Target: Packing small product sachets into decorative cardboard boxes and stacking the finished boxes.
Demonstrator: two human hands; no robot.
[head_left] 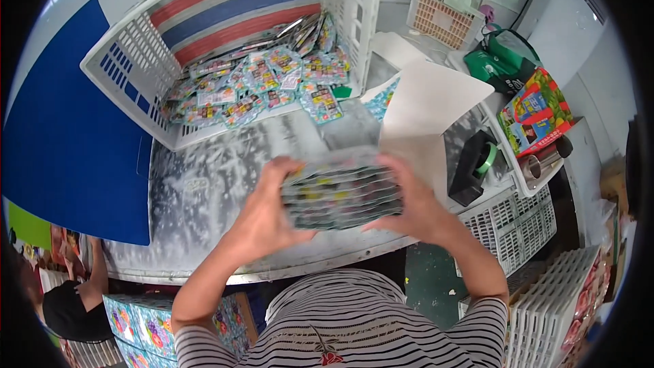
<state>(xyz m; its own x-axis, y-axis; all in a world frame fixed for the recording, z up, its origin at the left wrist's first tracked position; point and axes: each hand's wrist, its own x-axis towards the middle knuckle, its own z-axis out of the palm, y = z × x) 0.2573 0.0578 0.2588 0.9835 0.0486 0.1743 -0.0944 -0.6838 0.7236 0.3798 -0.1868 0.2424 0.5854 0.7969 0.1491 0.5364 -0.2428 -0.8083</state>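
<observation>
Between my two hands is a stack of flat packets (343,197), held above the front of the worktable (204,187). The stack is smeared by motion, with its layered edges facing me. My left hand (264,204) grips its left end, and my right hand (417,203) grips the right end. Beyond them, a white plastic crate (129,61) lies on its side, its open side toward me. Many loose, colourful small packets (262,76) are heaped in it, and a few spill over its edge onto the table.
A blue panel (75,136) stands at the left. Right of the crate lies white card (432,99), near a black tape dispenser (473,167). Farther right are a green bag (501,58) and a slatted basket (443,17). At lower left, another person (75,303) sits beside printed cartons (143,327).
</observation>
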